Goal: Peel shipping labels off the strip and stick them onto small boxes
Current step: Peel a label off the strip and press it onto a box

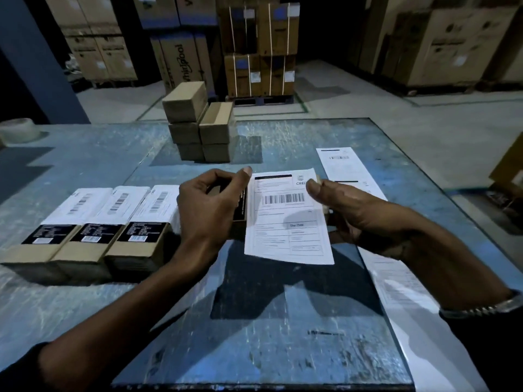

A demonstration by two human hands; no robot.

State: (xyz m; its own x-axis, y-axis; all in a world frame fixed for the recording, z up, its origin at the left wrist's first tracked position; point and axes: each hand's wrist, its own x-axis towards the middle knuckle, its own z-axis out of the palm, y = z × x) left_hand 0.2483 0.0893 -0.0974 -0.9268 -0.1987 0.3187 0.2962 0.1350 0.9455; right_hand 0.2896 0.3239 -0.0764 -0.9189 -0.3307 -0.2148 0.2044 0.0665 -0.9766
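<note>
My left hand grips a small brown box from its left side, thumb up at the top edge. A white shipping label with a barcode lies over the box's top and hangs past its near edge. My right hand holds the box's right side, with the thumb on the label's upper right corner. Three labelled boxes stand in a row to the left. The label strip runs along the table's right side toward me.
A stack of plain brown boxes stands at the back middle of the blue table. A tape roll sits at the far left edge. Large cartons fill the warehouse floor behind.
</note>
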